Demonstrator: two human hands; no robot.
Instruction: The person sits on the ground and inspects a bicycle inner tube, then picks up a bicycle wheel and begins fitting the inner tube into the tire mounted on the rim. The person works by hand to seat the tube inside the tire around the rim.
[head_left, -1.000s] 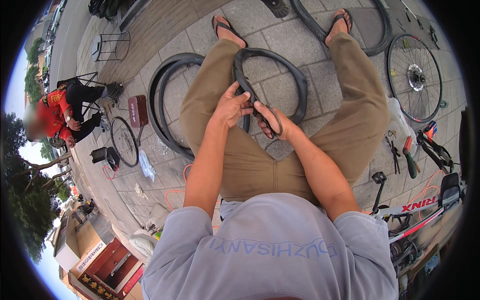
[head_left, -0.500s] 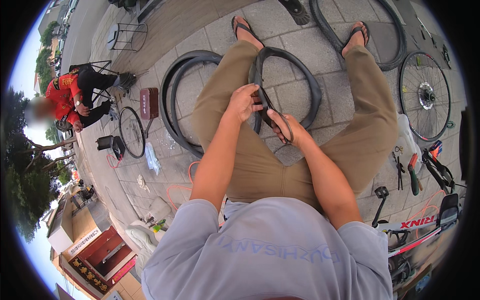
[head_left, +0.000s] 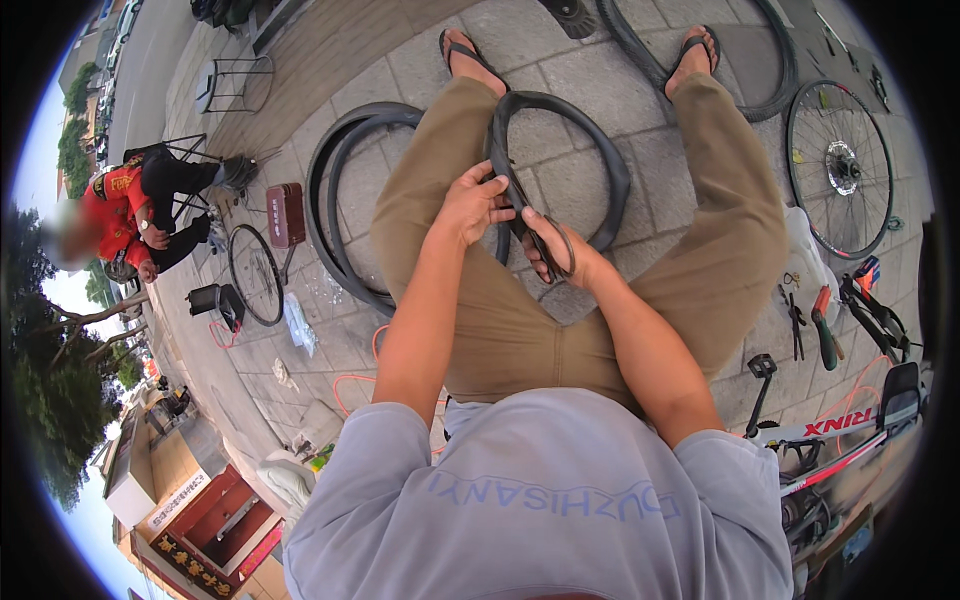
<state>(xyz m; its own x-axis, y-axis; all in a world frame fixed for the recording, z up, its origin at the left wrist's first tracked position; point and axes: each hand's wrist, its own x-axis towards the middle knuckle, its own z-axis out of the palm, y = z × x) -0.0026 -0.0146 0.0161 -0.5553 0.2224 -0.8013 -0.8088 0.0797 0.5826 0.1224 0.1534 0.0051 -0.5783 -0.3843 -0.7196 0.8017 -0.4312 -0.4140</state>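
Observation:
Between my knees a black bicycle inner tube (head_left: 617, 170) hangs in a loose loop, held by both hands. My left hand (head_left: 472, 205) pinches the near left part of the loop between thumb and fingers. Close beside it, my right hand (head_left: 562, 252) is closed around the same tube, thumb on top. A thin dark band bends in a small loop over the right fingers; whether it belongs to the tube I cannot tell. Past my left leg, black tyres (head_left: 322, 185) lie on the paving.
Another tyre (head_left: 787, 65) lies by my right foot. To the right are a spoked wheel (head_left: 842, 170) with a brake disc, pliers (head_left: 796, 330) and a white-and-red bicycle frame (head_left: 800, 433). At left a person in red (head_left: 125, 190) sits near a brown case (head_left: 285, 215) and a smaller wheel (head_left: 257, 275).
The whole view has shifted slightly, so the scene sits a little further left. Both hands keep nearly the same hold on the inner tube.

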